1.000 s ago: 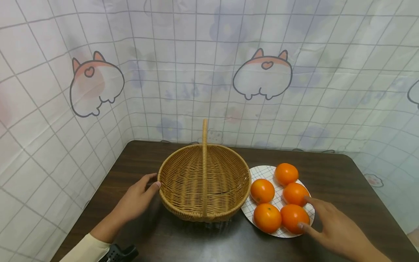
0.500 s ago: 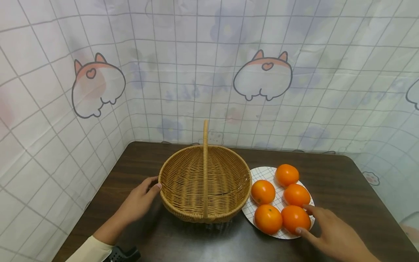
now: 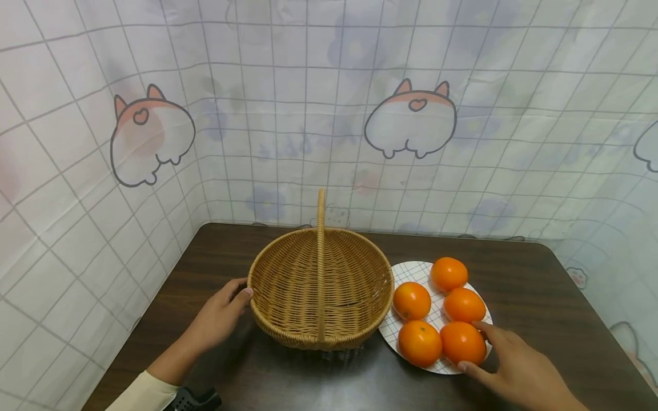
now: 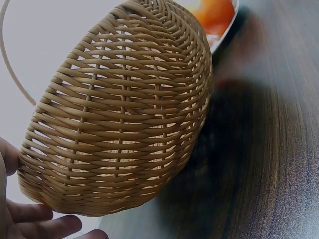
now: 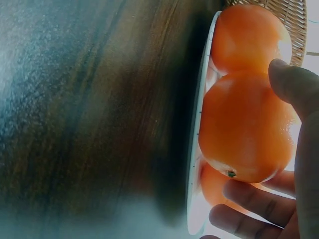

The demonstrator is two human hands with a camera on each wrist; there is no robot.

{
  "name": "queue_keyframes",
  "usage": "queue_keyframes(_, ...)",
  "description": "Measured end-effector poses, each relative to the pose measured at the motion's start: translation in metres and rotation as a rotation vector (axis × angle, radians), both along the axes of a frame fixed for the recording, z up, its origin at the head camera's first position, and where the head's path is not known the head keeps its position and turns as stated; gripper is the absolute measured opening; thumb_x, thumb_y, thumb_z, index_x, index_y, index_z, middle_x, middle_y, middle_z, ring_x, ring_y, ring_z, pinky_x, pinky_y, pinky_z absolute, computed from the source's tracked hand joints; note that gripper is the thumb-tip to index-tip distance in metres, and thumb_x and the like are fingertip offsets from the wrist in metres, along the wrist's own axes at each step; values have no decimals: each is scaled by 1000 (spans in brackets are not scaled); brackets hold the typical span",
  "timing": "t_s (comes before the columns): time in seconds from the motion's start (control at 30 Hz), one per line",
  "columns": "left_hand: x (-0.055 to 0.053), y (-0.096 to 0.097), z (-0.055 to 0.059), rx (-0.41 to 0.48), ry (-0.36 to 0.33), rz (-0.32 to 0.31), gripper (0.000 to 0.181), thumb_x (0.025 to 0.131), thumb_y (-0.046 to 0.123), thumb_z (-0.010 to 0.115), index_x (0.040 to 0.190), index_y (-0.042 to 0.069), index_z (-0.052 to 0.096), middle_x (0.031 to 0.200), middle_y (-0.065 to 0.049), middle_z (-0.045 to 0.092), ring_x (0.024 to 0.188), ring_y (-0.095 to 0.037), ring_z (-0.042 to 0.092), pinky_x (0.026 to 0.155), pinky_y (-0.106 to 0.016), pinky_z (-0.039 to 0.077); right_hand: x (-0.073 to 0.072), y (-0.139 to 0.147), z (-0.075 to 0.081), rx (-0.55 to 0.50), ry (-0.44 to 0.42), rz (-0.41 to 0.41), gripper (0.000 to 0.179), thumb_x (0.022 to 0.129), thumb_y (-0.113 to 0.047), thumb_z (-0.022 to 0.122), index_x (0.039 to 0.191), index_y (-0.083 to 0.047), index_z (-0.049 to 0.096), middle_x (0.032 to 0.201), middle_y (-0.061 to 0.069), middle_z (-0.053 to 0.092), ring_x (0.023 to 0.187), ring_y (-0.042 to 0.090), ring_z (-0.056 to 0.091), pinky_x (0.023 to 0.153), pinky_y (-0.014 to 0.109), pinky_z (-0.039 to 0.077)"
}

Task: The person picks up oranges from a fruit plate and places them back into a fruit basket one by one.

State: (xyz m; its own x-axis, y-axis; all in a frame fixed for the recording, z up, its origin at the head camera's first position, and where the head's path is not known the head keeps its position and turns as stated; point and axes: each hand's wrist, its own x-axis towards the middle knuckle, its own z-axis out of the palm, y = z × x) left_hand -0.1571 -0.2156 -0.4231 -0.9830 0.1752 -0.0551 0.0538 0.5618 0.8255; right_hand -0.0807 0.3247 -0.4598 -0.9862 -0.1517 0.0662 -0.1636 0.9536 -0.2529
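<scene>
A wicker basket [image 3: 288, 319] with a tall arched handle [image 3: 321, 257] stands on the dark table, with no fruit visible inside. My left hand [image 3: 218, 317] touches the left side of its rim with thumb and fingers; in the left wrist view those fingers [image 4: 45, 226] are stretched out beside the weave. To the basket's right, a white gridded plate [image 3: 398, 331] carries several oranges. My right hand [image 3: 519, 362] holds the front-right orange [image 3: 462, 342] between thumb and fingers; in the right wrist view this orange [image 5: 246, 127] sits on the plate, its green stem end showing.
Other oranges [image 3: 420, 342] lie close against the held one, and the far orange [image 3: 449, 274] is at the plate's back. The plate's left edge meets the basket's right side. A patterned sheet [image 3: 288, 114] hangs behind the dark wooden table [image 3: 524, 279].
My right hand has moved a little left and toward me, thumb and fingers coming onto the front-right orange. The left hand stays at the basket's rim; basket and plate have not moved.
</scene>
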Motion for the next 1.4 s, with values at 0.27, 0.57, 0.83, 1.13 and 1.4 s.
queue_keyframes(0.27, 0, 1, 0, 13, 11, 2, 58, 112, 41, 41, 152, -1, 40, 147, -26, 49, 126, -38, 58, 97, -49, 53, -3, -1, -1, 4, -21, -29, 101, 76, -83, 67, 137, -3, 57, 117, 20, 67, 94, 36, 67, 63, 58, 56)
queue_keyframes(0.57, 1, 1, -1, 4, 12, 5, 59, 112, 42, 41, 153, -1, 40, 146, -27, 50, 123, -38, 60, 97, -50, 53, -1, -4, 0, -16, 9, -22, 97, 74, -79, 73, 136, -5, 58, 113, 13, 68, 89, 27, 65, 63, 53, 57)
queue_keyframes(0.83, 0, -1, -3, 8, 11, 5, 60, 111, 43, 41, 153, 0, 40, 146, -26, 50, 123, -37, 60, 97, -50, 53, 1, -5, 4, -31, 38, -18, 93, 74, -76, 77, 136, -9, 59, 117, 13, 67, 91, 27, 66, 64, 53, 57)
queue_keyframes(1.13, 0, -1, -1, -14, 11, 6, 60, 111, 45, 41, 153, 2, 41, 145, -26, 52, 119, -38, 62, 95, -52, 53, 0, -2, 17, -30, 55, -11, 95, 75, -75, 76, 136, -5, 57, 118, 18, 67, 94, 33, 68, 64, 56, 57)
queue_keyframes(1.4, -1, -1, -1, 1, 3, 8, 56, 112, 41, 42, 151, 1, 43, 144, -26, 52, 119, -40, 62, 95, -53, 53, -4, -3, 29, -42, 97, 16, 91, 77, -70, 79, 135, -4, 57, 117, 19, 66, 93, 34, 68, 61, 54, 56)
